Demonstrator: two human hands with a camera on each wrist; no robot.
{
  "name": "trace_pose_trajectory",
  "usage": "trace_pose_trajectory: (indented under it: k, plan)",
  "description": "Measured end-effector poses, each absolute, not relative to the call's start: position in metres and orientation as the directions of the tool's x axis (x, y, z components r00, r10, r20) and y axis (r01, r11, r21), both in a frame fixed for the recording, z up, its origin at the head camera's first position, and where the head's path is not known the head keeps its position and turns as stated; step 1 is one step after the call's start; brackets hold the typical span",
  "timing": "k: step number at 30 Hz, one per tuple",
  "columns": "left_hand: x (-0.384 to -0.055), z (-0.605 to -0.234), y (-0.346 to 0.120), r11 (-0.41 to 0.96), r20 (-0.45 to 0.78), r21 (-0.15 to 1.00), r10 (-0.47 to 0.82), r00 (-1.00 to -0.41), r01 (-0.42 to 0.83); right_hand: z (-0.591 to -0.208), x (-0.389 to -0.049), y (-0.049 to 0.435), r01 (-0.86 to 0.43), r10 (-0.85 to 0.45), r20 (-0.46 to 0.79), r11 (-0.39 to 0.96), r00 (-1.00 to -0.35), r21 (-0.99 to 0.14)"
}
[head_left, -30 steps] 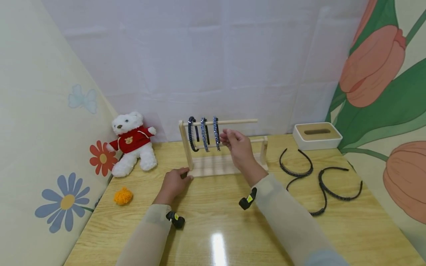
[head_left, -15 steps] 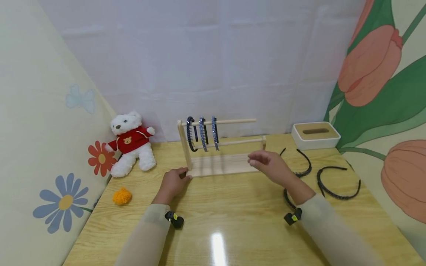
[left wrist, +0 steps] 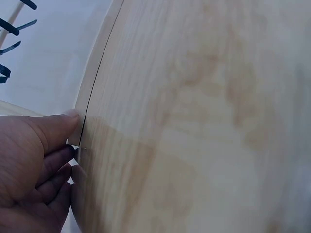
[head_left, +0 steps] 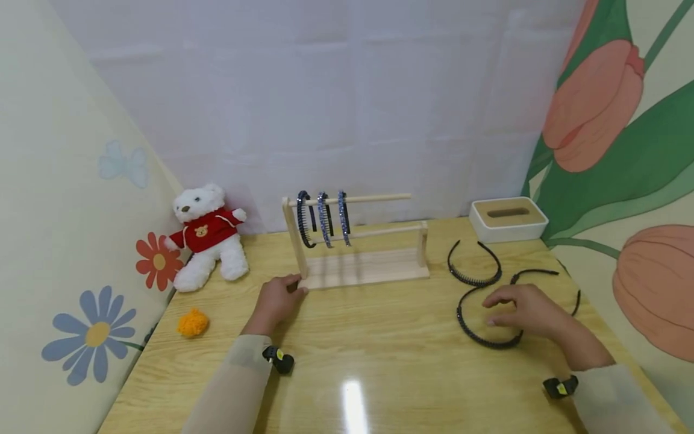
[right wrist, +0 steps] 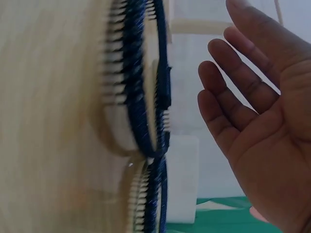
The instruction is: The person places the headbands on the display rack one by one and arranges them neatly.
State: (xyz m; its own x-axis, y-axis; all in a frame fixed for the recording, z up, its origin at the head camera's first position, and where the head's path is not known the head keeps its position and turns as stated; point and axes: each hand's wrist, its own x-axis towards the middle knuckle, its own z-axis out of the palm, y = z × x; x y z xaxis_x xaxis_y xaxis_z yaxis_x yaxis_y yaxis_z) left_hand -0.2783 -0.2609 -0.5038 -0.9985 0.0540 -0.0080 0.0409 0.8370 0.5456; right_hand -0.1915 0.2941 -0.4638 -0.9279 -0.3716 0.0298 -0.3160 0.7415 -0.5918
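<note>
A wooden headband rack (head_left: 368, 268) stands in the middle of the head view. On its upper rod hang a black headband (head_left: 302, 226) and two blue glittery headbands, one (head_left: 325, 223) beside the other (head_left: 343, 220). My left hand (head_left: 275, 301) holds the base's front left corner, its thumb (left wrist: 58, 127) pressed to the base edge in the left wrist view. My right hand (head_left: 526, 310), fingers apart and holding nothing, hovers over the dark headbands on the table. Of these, one (head_left: 474, 281) lies behind, another (head_left: 490, 345) in front, and a third (head_left: 534, 270) is partly hidden by the hand.
A white tissue box (head_left: 509, 232) with a wooden lid sits at the back right. At the left are a white teddy bear (head_left: 208, 238) in a red sweater and a small orange fuzzy ball (head_left: 193, 323). A pale cloth backs the wooden table (head_left: 347, 343).
My right hand has moved from beside the third hanging headband, right and toward me, to over the headbands on the table. My left hand stays at the rack's corner.
</note>
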Motion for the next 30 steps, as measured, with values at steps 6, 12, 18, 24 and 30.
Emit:
trace_pose_trajectory:
  k: [6, 12, 18, 24, 30]
  plan:
    - [-0.278, -0.500, -0.261, 0.845, 0.004, 0.533, 0.059, -0.998, 0.052, -0.476, -0.189, 0.300, -0.374, -0.477, -0.022, 0.715, -0.878, -0.591]
    - [-0.277, -0.500, -0.260, 0.846, 0.010, 0.532, 0.051, -0.999, 0.048, -0.484, -0.189, 0.296, -0.454, -0.576, -0.057, 0.697, -0.815, -0.555]
    - [-0.277, -0.503, -0.260, 0.839, -0.004, 0.544, 0.047, -0.999, 0.037, -0.485, -0.188, 0.286, -0.441, -0.616, -0.096, 0.655, -0.782, -0.613]
    - [-0.278, -0.503, -0.262, 0.837, -0.003, 0.546, 0.049, -0.999, 0.039, -0.489, -0.193, 0.266, -0.464, -0.640, -0.082, 0.634, -0.764, -0.619]
    - [-0.277, -0.504, -0.262, 0.833, 0.004, 0.551, 0.050, -0.999, 0.044, -0.488, -0.203, 0.234, -0.550, -0.711, -0.008, 0.550, -0.703, -0.628]
